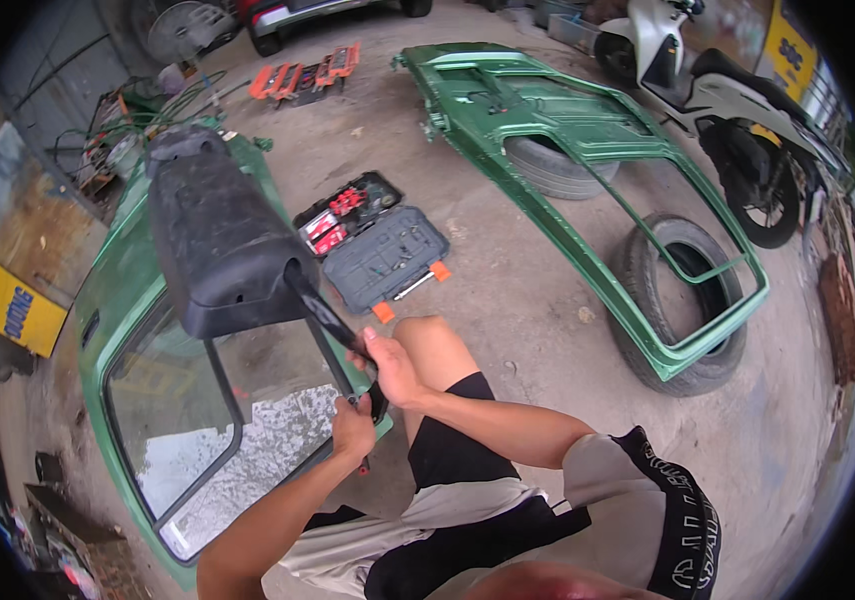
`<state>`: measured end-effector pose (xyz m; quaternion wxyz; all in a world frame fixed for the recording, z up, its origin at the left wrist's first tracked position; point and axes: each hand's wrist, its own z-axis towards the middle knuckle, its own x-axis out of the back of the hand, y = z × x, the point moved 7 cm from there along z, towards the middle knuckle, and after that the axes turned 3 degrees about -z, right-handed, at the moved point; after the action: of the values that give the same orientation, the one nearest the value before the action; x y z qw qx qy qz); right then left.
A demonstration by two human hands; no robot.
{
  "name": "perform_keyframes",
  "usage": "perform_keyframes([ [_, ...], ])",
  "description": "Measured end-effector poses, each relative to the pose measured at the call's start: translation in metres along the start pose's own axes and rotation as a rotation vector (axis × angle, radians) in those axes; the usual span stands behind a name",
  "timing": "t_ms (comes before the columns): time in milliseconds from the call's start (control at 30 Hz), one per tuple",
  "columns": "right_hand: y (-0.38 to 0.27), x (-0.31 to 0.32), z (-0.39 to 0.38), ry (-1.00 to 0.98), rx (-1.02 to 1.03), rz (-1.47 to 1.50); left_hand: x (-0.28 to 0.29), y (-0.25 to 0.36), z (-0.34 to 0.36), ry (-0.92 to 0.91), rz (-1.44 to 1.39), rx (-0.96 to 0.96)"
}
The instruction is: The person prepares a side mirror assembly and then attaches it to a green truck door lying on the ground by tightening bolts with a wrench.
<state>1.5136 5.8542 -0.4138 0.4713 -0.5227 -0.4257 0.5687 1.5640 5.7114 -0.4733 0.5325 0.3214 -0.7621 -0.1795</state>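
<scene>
A large black truck side mirror (222,235), its housing's back turned up, lies over the green door with window glass (132,310) at my left. Its black tubular arm (322,315) slants down toward me. My right hand (394,372) is closed round this arm near its lower end. Just below, my left hand (352,430) is closed at the arm's bracket, by the edge of the door. A small red-tipped piece shows under that hand; what it belongs to is hidden.
An open dark toolbox (387,260) with red-handled tools lies ahead. Behind it stands an orange cantilever toolbox (305,78). At right a bare green door frame (567,225) rests on tires (637,290), with a scooter (737,100) beyond. A yellow sign (7,290) stands at left.
</scene>
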Motion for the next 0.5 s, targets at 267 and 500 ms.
perform_keyframes([
  [267,-0.006,0.004,-0.002,-0.005,0.094,0.110,0.018,0.021,0.030,-0.322,0.804,-0.936],
  [500,-0.018,-0.006,-0.008,0.010,0.036,0.110,0.009,0.024,-0.012,-0.174,0.202,-0.195],
])
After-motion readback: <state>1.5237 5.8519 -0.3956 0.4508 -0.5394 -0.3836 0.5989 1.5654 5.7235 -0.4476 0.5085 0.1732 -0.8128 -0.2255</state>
